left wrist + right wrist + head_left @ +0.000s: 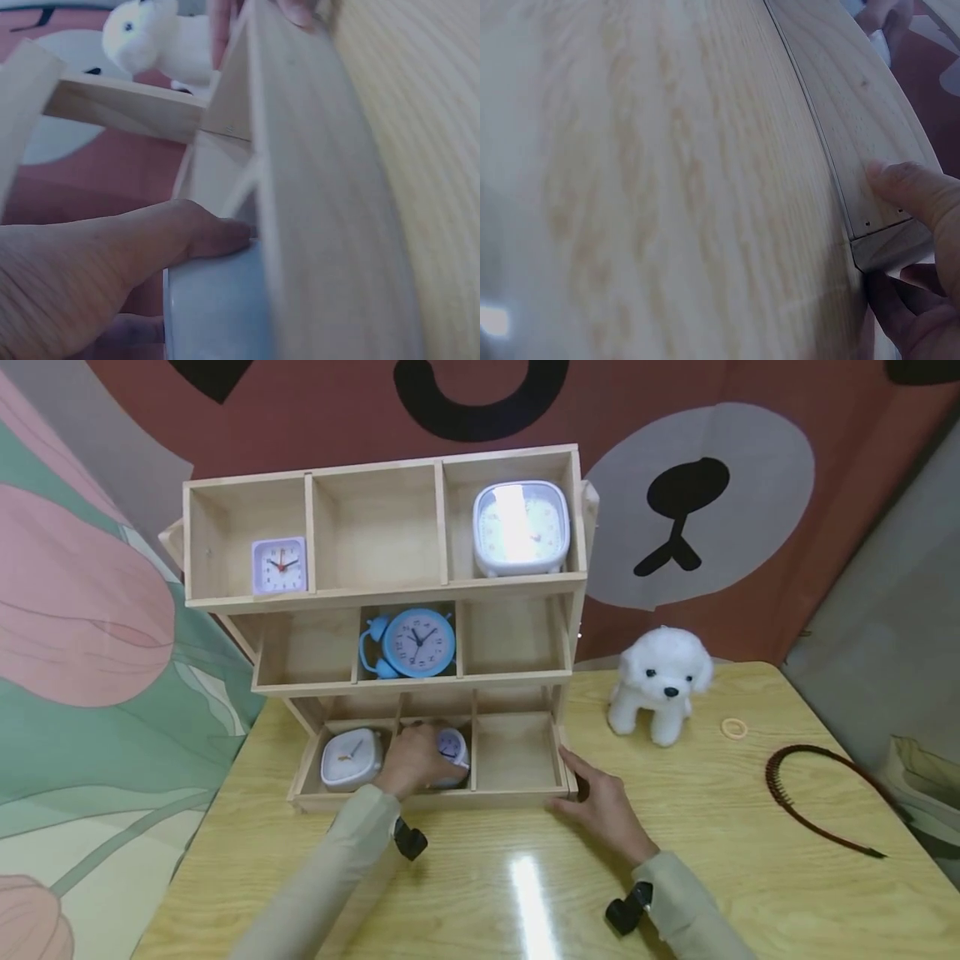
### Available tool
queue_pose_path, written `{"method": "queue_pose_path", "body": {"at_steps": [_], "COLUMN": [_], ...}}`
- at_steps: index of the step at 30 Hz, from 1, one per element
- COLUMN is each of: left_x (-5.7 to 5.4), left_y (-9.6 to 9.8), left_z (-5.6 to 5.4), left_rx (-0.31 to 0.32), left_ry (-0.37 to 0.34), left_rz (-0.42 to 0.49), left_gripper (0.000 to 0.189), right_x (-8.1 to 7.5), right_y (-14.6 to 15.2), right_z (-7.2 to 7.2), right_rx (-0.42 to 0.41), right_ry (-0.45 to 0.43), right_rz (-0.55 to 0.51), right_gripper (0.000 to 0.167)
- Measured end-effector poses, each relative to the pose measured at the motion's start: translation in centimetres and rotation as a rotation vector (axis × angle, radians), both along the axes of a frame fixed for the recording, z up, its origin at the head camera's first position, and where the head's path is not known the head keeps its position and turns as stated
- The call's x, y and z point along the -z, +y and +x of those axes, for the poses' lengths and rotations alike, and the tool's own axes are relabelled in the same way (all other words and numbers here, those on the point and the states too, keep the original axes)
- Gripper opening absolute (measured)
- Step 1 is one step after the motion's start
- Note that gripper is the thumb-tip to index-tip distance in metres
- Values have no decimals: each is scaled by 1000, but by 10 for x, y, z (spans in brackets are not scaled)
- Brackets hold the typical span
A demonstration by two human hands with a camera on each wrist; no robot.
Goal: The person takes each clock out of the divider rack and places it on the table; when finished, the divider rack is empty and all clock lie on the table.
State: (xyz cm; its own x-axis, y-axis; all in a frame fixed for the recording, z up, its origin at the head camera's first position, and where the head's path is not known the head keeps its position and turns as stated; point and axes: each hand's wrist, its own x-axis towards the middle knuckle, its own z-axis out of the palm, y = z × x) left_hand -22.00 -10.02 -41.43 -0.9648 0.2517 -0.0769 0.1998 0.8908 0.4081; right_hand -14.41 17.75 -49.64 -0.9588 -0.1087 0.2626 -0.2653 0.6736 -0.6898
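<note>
A three-tier wooden shelf [525,798] with divided compartments stands on the table. In its bottom middle compartment, my left hand [415,760] grips a small white alarm clock [452,745] with a purplish face; the hand hides part of it. The left wrist view shows the thumb pressed on the clock's pale casing [217,307]. My right hand [606,806] holds the shelf's lower right corner, thumb on the front board [847,135] and fingers round the side. A white alarm clock [350,758] sits in the bottom left compartment, beside my left hand.
A lavender square clock [280,566] and a larger white clock [521,529] sit on the top tier. A blue twin-bell clock [420,643] lies sideways on the middle tier. Right of the shelf are a white plush dog [660,681], a small ring [734,728] and a brown headband [806,822].
</note>
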Motion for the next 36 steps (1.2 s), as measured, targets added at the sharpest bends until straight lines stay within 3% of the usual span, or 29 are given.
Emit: {"method": "queue_pose_path", "body": {"at_steps": [4,8,12,15,19,22,30,36], "left_x": [-16,-35,-51,-55,-48,-39,-5,15], "left_y": [3,5,12,22,36,47,68,79], "left_z": [3,16,42,69,104,119,128,129], "left_rx": [14,26,83,152,249,300,298,244], "left_ry": [-5,4,54,65,48,50,65,11], "left_rz": [-14,10,28,23,7,-5,-3,9], "left_gripper": [67,71,84,90,89,88,88,91], "right_x": [0,0,-2,-3,-2,-2,-1,0], "right_y": [0,0,1,1,1,0,-1,-1], "right_z": [0,-1,-1,-1,-1,-1,-2,-1], "right_rx": [4,0,0,-1,1,9,31,31], "right_ry": [3,-3,-8,-4,-2,-17,-23,17], "right_rz": [4,-3,-12,-13,-7,-7,-7,-4], "right_gripper": [83,83,84,84,84,84,83,81]}}
